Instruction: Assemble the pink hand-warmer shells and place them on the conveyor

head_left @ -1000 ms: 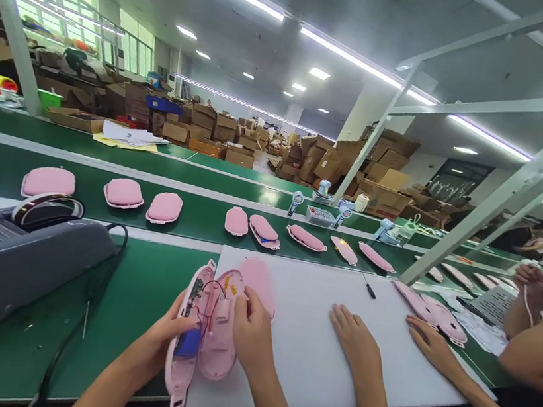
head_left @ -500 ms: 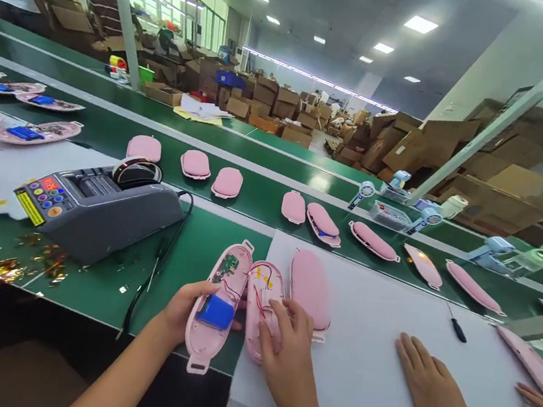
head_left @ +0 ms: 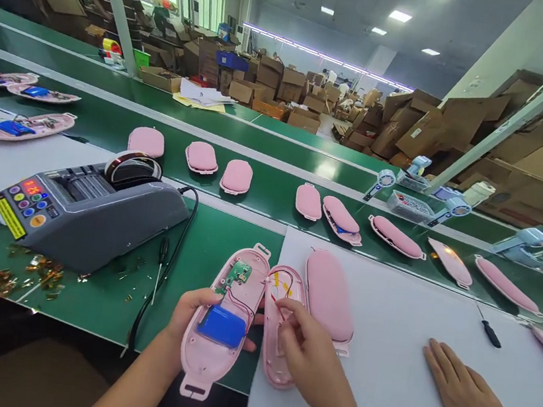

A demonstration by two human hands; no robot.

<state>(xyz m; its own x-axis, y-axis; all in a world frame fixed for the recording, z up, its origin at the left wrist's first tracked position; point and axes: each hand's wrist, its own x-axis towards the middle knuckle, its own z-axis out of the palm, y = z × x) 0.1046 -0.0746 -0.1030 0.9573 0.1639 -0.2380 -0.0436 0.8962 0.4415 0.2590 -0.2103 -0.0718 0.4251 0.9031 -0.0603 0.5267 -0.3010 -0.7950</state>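
Note:
My left hand (head_left: 193, 310) holds an open pink shell half (head_left: 224, 314) that carries a blue battery (head_left: 222, 326) and a small green circuit board (head_left: 238, 272). My right hand (head_left: 309, 355) rests on the second pink shell half (head_left: 276, 328), fingertips at the red wires joining the two halves. A closed pink case (head_left: 329, 296) lies just beyond my right hand on the white mat (head_left: 382, 351).
A grey tape dispenser machine (head_left: 86, 206) with its black cable stands at the left. Several pink cases (head_left: 236, 176) lie along the green conveyor belt (head_left: 273, 194). A co-worker's hand (head_left: 469, 396) lies flat on the mat at the right, near a small screwdriver (head_left: 488, 329). Cardboard boxes fill the background.
The view has swung left and down, bringing the tape dispenser fully into sight. My hands have lowered the opened shell halves and spread them flatter; my right fingers now sit at the wires.

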